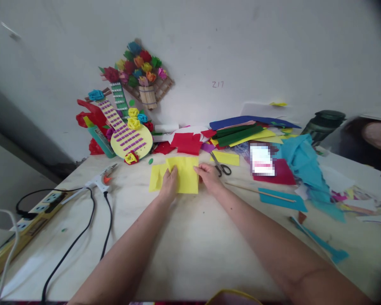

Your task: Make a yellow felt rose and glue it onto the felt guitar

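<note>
Both hands are on a yellow sheet of paper, folded or layered, just above the middle of the table. My left hand pinches it near its centre, with the thumb on top and a flap of yellow to the left. Along the right edge, my right hand grips the same paper between thumb and fingers. Black-handled scissors lie just beyond my right hand, partly over a smaller yellow strip. The fingertips under the paper are hidden.
A glue gun with a black cord and a power strip are on the left. Paper-flower crafts lean at the wall. Red pieces, blue crepe paper, a wooden stick and a dark bottle lie about.
</note>
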`<action>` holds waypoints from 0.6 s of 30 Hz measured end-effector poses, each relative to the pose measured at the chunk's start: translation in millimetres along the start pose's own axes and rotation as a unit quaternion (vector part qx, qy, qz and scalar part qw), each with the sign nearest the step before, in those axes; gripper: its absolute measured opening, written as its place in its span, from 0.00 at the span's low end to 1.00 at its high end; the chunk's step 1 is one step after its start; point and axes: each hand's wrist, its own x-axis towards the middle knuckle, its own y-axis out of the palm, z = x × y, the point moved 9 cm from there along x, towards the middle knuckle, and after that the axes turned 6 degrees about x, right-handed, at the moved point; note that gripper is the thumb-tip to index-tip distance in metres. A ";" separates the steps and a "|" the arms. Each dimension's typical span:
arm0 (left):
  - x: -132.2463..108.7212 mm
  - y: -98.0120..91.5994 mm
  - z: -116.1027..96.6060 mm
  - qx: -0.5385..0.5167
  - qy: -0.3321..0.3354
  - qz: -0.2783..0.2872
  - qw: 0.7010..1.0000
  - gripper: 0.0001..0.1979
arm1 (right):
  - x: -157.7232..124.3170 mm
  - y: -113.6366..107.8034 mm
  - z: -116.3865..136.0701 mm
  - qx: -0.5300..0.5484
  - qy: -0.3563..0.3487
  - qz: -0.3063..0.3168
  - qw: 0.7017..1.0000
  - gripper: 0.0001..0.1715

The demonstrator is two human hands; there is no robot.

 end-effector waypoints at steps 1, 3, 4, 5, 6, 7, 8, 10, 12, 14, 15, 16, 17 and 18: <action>-1.9 3.9 -1.5 -0.025 0.000 0.020 1.000 0.20 | 0.0 0.6 -0.7 0.008 0.001 0.001 1.000 0.15; -5.6 15.4 -6.7 -0.079 0.015 0.079 0.994 0.24 | -0.3 1.7 -1.8 0.022 0.004 0.001 1.000 0.14; -7.1 20.2 -8.9 -0.096 0.022 0.103 0.990 0.25 | -0.6 2.1 -2.0 0.027 0.005 0.000 1.000 0.14; -8.1 23.8 -9.7 -0.101 0.024 0.121 0.987 0.26 | -1.2 2.6 -2.0 0.029 0.007 -0.001 1.000 0.14; -8.7 26.3 -9.0 -0.098 0.019 0.134 0.986 0.27 | -1.8 3.0 -1.5 0.028 0.007 -0.002 1.000 0.14; -9.1 28.3 -7.1 -0.091 0.009 0.144 0.985 0.27 | -2.5 3.4 -0.6 0.027 0.006 -0.002 1.000 0.14; -9.2 28.9 -4.6 -0.083 -0.005 0.149 0.985 0.26 | -3.1 3.7 0.4 0.025 0.005 -0.002 1.000 0.14; -9.0 28.1 -0.5 -0.074 -0.028 0.151 0.985 0.25 | -3.9 4.3 2.7 0.024 0.000 0.000 1.000 0.14; -8.3 26.9 1.2 -0.070 -0.036 0.151 0.985 0.25 | -3.9 4.4 3.5 0.022 -0.002 0.000 1.000 0.14; -6.9 26.7 1.9 -0.063 -0.036 0.152 0.986 0.24 | -3.1 3.7 2.5 0.017 0.000 -0.003 1.000 0.14; -6.1 26.9 2.3 -0.058 -0.033 0.152 0.986 0.23 | -2.4 3.2 1.5 0.014 0.002 -0.005 1.000 0.15; -5.0 27.0 2.6 -0.048 -0.029 0.151 0.987 0.22 | -1.8 2.8 0.5 0.011 0.003 -0.007 1.000 0.15; -3.9 26.9 3.1 -0.036 -0.025 0.148 0.988 0.22 | -1.1 2.5 -0.3 0.007 0.004 -0.008 1.000 0.15; -2.7 26.9 3.5 -0.023 -0.019 0.145 0.989 0.21 | -0.6 2.2 -0.8 0.004 0.004 -0.009 1.000 0.15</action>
